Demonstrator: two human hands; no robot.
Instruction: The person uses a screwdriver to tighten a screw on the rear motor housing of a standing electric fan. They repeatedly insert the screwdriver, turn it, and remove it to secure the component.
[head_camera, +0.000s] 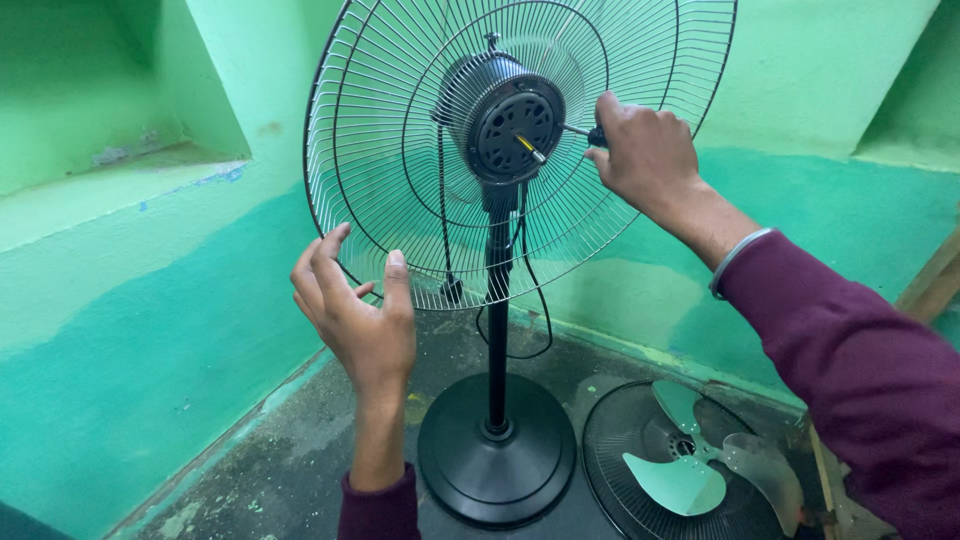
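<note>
Two hands work at a pedestal fan seen from the head camera, the only view. The right hand (645, 150) is clenched around the dark handle of a screwdriver (583, 131), whose thin shaft runs leftward from the fist to the side of the black motor housing (505, 120). That housing sits at the middle of the rear wire guard (380, 180), just left of the right hand, with the yellow-tipped shaft (530, 148) sticking out from its face.

The left hand (355, 315) is released, fingers spread and curled a little, holding nothing. It hangs just beside the lower left rim of the guard; whether a fingertip touches the wires cannot be told. The motor lies up and to the right of this hand, well apart from it.

Below the motor the black pole (497, 330) runs down to a round black base (497, 455) on the grey floor (290, 470). Just right of the base lie the front guard (615, 450) and, on top of it, the pale three-bladed propeller (705, 470). Green walls stand behind.
</note>
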